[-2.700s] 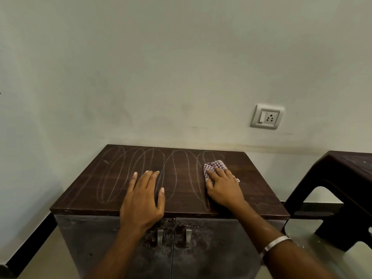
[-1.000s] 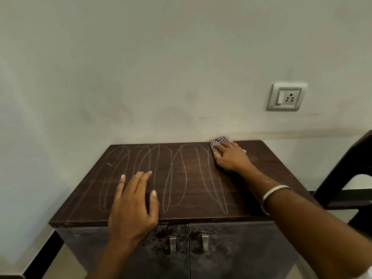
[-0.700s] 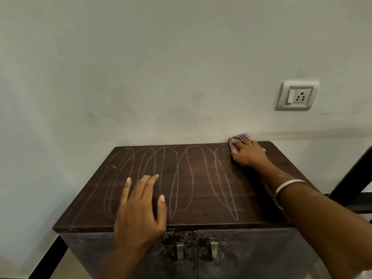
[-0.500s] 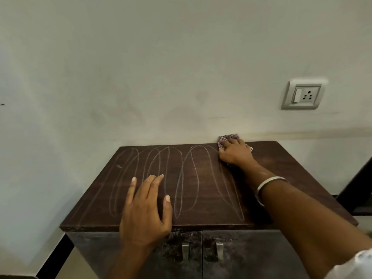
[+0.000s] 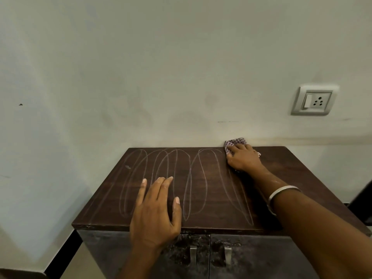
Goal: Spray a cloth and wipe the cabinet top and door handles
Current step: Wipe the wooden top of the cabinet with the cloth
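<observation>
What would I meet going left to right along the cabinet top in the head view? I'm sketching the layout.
Chalk-like loops → left hand, flat on the cabinet top → right hand pressing the checked cloth at the back edge → bare wood at the right end.

A plain room in a home, by the look of it: a painted wall (image 5: 181, 67) with a switch-and-socket plate (image 5: 314, 101), a black skirting strip (image 5: 60, 256) along the floor, and a small two-door cabinet (image 5: 261, 258) with a dark wooden top (image 5: 211, 188) pushed against the wall.
</observation>
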Tool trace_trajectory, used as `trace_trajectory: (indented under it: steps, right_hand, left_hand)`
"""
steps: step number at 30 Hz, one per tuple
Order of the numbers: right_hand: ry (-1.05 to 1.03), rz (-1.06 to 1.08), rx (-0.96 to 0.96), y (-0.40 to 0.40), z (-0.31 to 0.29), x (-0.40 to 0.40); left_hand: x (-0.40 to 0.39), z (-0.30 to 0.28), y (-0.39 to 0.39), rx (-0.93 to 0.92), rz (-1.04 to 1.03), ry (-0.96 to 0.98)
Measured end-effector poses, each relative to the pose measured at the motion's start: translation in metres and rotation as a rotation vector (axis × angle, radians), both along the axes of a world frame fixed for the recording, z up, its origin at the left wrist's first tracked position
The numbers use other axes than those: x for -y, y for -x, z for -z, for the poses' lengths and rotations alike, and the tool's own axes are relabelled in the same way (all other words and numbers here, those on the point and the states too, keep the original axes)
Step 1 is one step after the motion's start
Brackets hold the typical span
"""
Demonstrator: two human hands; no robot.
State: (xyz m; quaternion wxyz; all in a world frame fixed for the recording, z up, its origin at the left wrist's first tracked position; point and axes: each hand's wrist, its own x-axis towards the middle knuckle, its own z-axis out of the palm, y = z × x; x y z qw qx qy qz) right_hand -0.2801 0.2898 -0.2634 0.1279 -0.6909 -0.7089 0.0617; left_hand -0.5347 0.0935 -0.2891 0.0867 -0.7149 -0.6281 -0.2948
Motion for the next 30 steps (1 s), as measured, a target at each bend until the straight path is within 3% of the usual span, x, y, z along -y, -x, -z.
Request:
trace_trajectory:
  steps: [7, 15, 24, 30]
  right_hand:
    - [-0.037, -0.157, 0.003, 0.007, 0.006, 0.033]
    - [-0.016, 0.027, 0.009, -0.016, 0.003, 0.033]
    - [-0.09, -0.167, -0.013, 0.027, 0.01, 0.087]
    - [-0.059, -0.029, 0.002, -0.012, 0.008, 0.089]
  left_hand:
    - [0.002, -0.001, -0.001, 0.012, -0.007, -0.007]
    - [0.002, -0.001, -0.001, 0.002, -0.006, -0.024]
    - [0.004, -0.002, -0.001, 0.009, -0.016, -0.024]
    - [0.004, -0.002, -0.002, 0.007, -0.026, -0.025]
